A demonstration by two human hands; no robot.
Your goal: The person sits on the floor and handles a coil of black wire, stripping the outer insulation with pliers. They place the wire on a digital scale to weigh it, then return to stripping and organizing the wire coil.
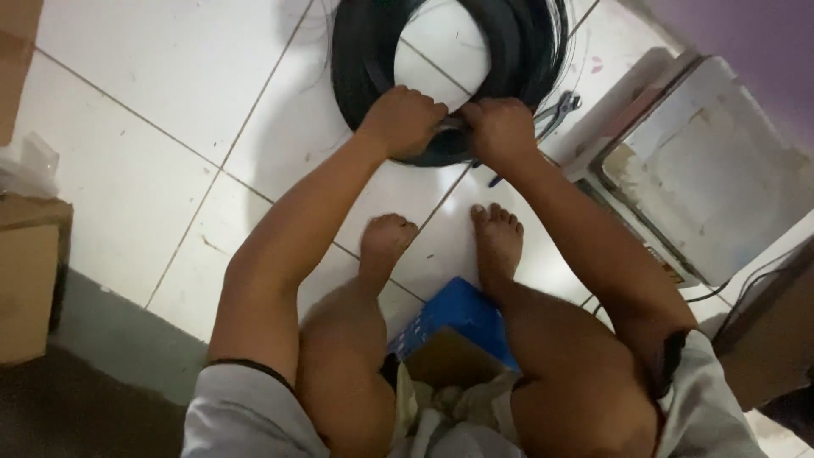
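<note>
"What were the hands doing?"

"The left hand (405,119) was closed tight on the near edge of a big black wire coil (441,68). The right hand (502,127) was closed on the same edge, just beside it. The two fists almost touched, with a thin grey bit of something between them, too small to tell what."

"Where was the coil?"

"It lay flat on the white floor tiles (170,127), in front of the person's bare feet (441,242)."

"How would it feel to hold?"

"It looked heavy, with so many loops packed together. The wire was likely stiff and springy, so loose ends could pop out. Some thin strands already stuck out at the top right. The thick bundle at the near edge, where the hands were, seemed the best place to grab it."

"What else was near?"

"Pliers (555,110) with dark handles lay on the floor, just right of the right hand and touching the coil's edge. A blue box (458,309) sat between the knees. A worn white board (704,161) lay to the right. Brown cardboard boxes (30,271) stood far left."

"Was anything in the way?"

"The pliers sat close, and the feet were near the coil."
</note>
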